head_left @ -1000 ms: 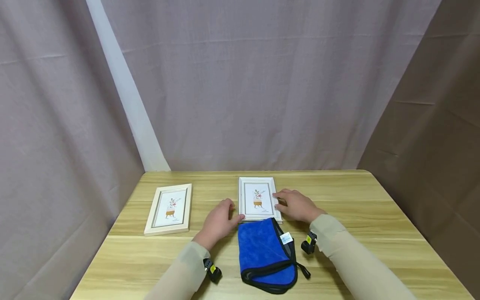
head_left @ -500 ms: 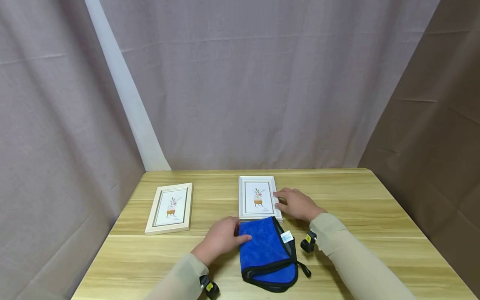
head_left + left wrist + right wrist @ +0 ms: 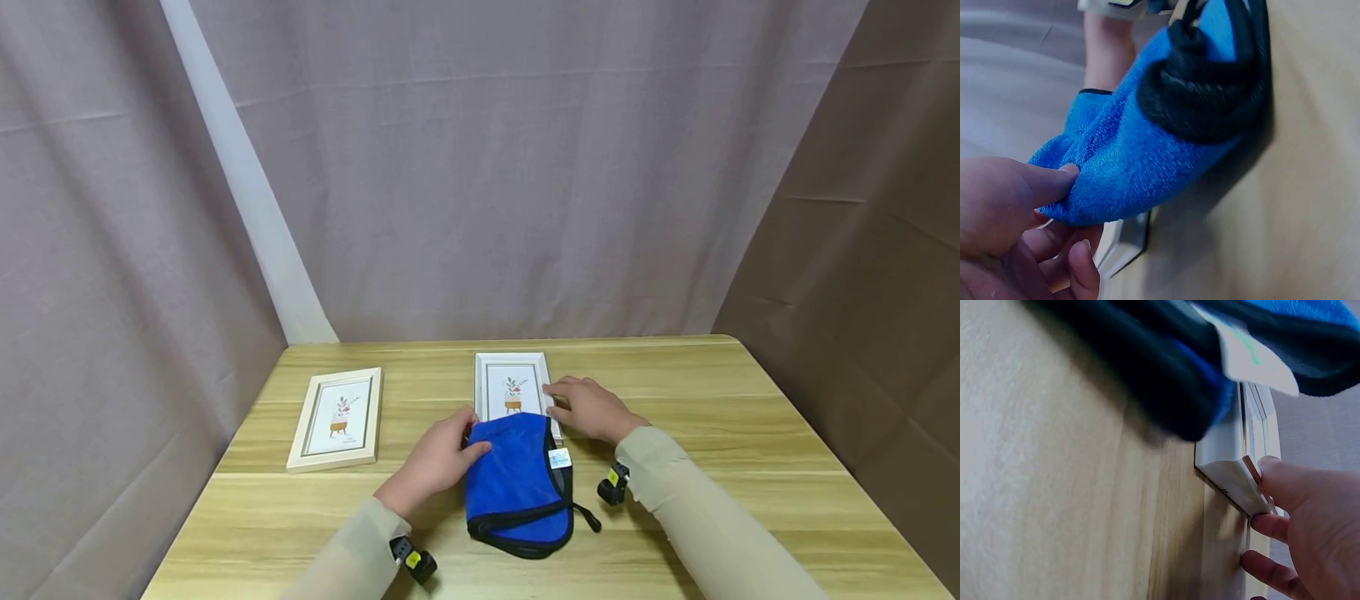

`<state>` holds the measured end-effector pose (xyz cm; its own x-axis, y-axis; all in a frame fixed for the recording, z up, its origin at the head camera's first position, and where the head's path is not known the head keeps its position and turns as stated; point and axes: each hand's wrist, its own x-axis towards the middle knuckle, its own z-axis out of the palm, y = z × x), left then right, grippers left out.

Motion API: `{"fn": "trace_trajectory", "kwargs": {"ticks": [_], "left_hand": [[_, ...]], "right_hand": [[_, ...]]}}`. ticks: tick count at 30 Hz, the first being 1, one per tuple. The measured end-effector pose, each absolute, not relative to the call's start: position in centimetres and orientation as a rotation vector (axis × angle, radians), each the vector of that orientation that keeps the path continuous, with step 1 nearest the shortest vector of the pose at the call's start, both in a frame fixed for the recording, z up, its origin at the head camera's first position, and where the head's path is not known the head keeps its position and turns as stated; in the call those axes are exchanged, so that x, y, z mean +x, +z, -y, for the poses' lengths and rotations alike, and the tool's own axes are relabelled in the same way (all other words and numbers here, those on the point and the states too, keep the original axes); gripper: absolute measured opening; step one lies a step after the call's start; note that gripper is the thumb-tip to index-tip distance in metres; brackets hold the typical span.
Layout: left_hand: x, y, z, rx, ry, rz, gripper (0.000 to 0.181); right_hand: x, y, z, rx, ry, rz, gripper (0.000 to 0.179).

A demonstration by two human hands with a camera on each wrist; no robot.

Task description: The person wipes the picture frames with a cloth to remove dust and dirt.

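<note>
A blue fleecy cloth [image 3: 513, 475] with black edging, a white tag and a black cord loop is folded over. My left hand [image 3: 429, 460] pinches its upper left corner, thumb on top, as the left wrist view [image 3: 1016, 212] also shows. The cloth hangs over the lower part of a white picture frame [image 3: 512, 385] with a plant-pot print, lying face up. My right hand [image 3: 596, 411] holds the frame's right edge. In the right wrist view the thumb [image 3: 1285, 481] presses on the frame's top and fingers touch its side.
A cream picture frame [image 3: 336, 421] with a similar print lies face up on the left of the wooden table [image 3: 247, 533]. Grey curtains [image 3: 480, 183] stand behind the table and at its left, with a brown one [image 3: 855, 275] at the right.
My left hand has left the white frame's lower left corner, taken hold of the cloth and drawn it up and left over the frame's lower part. My right hand stays at the frame's edge.
</note>
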<state>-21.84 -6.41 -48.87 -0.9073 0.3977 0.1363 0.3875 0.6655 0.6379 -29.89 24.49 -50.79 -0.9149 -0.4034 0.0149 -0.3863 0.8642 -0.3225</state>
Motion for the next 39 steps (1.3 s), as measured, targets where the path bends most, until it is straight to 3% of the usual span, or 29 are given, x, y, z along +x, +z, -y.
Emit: {"fn": "trace_trajectory", "kwargs": {"ticks": [20,33,39], "left_hand": [[-23.7,-48.5,12.1,0.3,0.868,-3.051,0.032],[-20.3,-48.7,7.3,0.692,0.38,-3.14,0.063],[-20.7,-49.6,6.7,0.695,0.309,-3.128,0.055]], "right_hand": [[-29.6,-50.3,-24.1,-0.641,-0.475,-2.997,0.052],[-29.4,-50.3,-24.3,-0.659,-0.5,-2.978,0.052],[-29.4,-50.2,-24.3,-0.675,-0.516,-2.971,0.051]]}}
